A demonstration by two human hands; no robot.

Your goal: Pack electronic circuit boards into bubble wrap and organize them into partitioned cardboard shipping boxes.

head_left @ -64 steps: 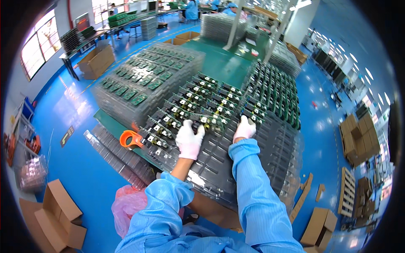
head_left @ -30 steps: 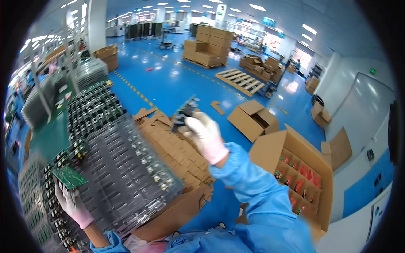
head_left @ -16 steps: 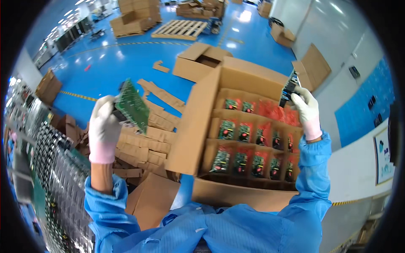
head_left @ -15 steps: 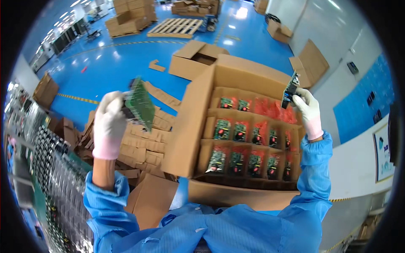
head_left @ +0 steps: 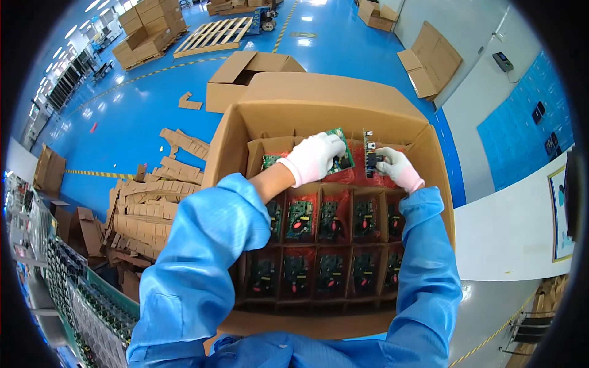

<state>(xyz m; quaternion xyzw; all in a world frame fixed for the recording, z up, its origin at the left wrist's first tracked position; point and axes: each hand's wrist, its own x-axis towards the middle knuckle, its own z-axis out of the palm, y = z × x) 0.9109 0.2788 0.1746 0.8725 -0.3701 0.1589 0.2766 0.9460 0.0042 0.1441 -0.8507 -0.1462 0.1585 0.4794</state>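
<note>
A large open cardboard box (head_left: 233, 132) stands below me, split by cardboard dividers into cells holding green circuit boards in red bags (head_left: 300, 219). My left hand (head_left: 314, 157), in a white glove, holds a green circuit board (head_left: 339, 153) over the far row of cells. My right hand (head_left: 396, 165), also gloved, grips a second circuit board (head_left: 369, 153) upright on its edge, just right of the first, above the same far row. Both blue sleeves reach across the box.
A heap of flat cardboard divider strips (head_left: 153, 202) lies left of the box on the blue floor. Another open carton (head_left: 245, 70) sits behind it. Racks of circuit boards (head_left: 86, 313) stand at lower left. A wooden pallet (head_left: 215, 37) and stacked cartons are far off.
Both hands have come down from raised positions beside the box into its far row, each still holding its circuit board. My view has tilted down over the box.
</note>
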